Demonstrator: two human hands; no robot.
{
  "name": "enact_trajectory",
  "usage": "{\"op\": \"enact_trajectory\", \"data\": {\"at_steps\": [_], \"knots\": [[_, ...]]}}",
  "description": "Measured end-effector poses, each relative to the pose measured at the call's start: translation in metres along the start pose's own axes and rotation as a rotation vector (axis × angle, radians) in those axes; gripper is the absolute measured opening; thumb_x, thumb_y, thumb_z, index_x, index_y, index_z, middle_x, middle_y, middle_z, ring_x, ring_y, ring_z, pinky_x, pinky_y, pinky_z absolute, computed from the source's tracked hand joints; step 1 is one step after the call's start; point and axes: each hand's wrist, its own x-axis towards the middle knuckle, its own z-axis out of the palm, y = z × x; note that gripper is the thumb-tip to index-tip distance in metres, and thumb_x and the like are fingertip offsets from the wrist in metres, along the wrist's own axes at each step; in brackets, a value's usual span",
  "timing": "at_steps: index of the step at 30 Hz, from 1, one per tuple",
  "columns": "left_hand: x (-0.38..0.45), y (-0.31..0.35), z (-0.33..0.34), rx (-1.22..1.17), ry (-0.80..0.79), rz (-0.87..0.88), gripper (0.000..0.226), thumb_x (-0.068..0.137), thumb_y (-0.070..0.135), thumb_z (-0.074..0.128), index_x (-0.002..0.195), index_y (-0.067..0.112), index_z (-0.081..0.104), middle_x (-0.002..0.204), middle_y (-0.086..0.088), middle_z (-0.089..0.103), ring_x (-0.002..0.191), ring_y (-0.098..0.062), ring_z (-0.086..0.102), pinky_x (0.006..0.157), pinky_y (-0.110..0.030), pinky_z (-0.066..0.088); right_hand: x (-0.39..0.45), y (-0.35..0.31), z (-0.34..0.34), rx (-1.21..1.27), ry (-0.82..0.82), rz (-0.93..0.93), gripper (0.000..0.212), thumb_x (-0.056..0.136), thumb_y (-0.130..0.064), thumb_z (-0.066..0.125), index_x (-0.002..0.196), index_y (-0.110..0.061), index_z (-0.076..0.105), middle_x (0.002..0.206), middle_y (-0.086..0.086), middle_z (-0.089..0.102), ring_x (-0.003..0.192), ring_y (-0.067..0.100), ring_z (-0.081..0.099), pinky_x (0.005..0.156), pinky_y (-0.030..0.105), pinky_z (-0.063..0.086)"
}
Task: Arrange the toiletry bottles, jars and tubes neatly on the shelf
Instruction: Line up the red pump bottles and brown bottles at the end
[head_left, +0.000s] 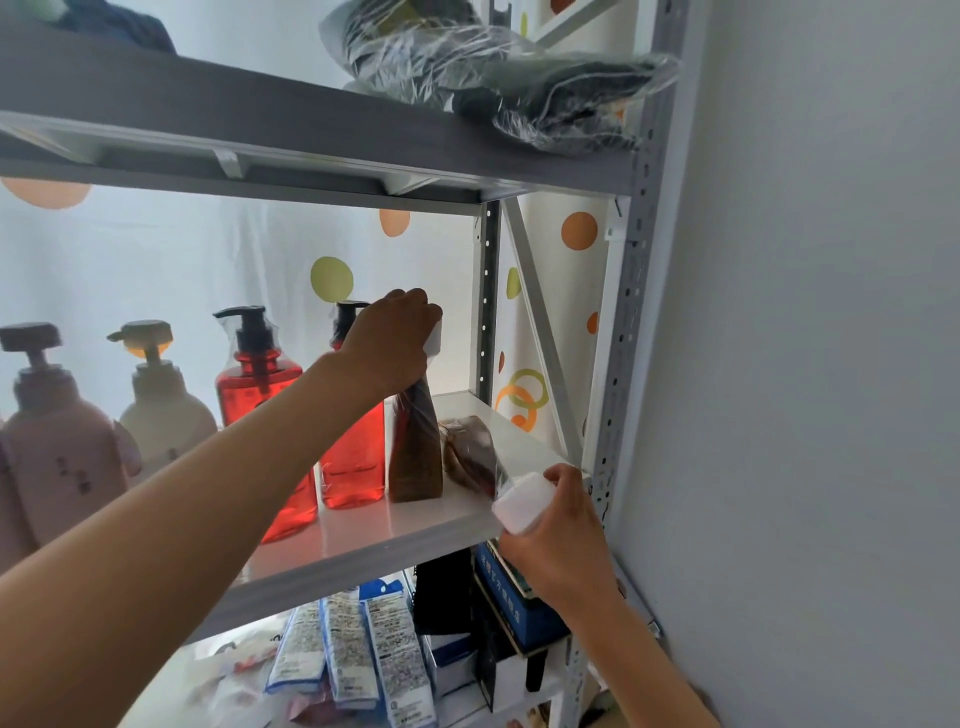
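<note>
On the white middle shelf (363, 545) stand a pink pump bottle (57, 441), a cream pump bottle (161, 415) and two red pump bottles (260, 384) (353, 462) in a row. My left hand (395, 338) grips the white cap of an upright brown bottle (415, 457) just right of the red ones. A second brown bottle (467, 452) in clear wrap lies tilted on the shelf, and my right hand (556, 530) holds it by its white cap (519, 501) at the shelf's front right corner.
The grey upper shelf (311, 130) carries plastic-wrapped dark cloth (519, 88). Below are blue-and-white packets (363, 649), a blue box (509, 597) and dark items. A perforated metal upright (623, 338) and grey wall (805, 364) close the right side. A dotted curtain hangs behind.
</note>
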Motion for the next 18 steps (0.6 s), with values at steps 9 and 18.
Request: {"op": "enact_trajectory", "data": {"at_steps": [9,18], "knots": [[-0.001,-0.001,-0.002,-0.021,-0.017,-0.013,0.040,0.080,0.009,0.062,0.119,0.012,0.059,0.110,-0.006,0.056,0.106,-0.024,0.054,0.084,-0.035,0.048,0.044,-0.047,-0.016,0.110,0.093,-0.051,0.083,0.062,-0.037,0.081,0.128,-0.026,0.032,0.122,-0.005,0.048,0.108,0.018,0.053,0.091,0.037,0.051],[-0.001,-0.007,-0.004,-0.102,-0.011,-0.030,0.036,0.086,0.011,0.059,0.122,0.017,0.060,0.114,-0.003,0.057,0.112,-0.021,0.052,0.088,-0.031,0.043,0.108,-0.093,-0.029,0.143,0.152,-0.151,0.075,0.067,-0.041,0.082,0.128,-0.023,0.043,0.104,-0.015,0.044,0.092,0.006,0.046,0.077,0.020,0.041]]}}
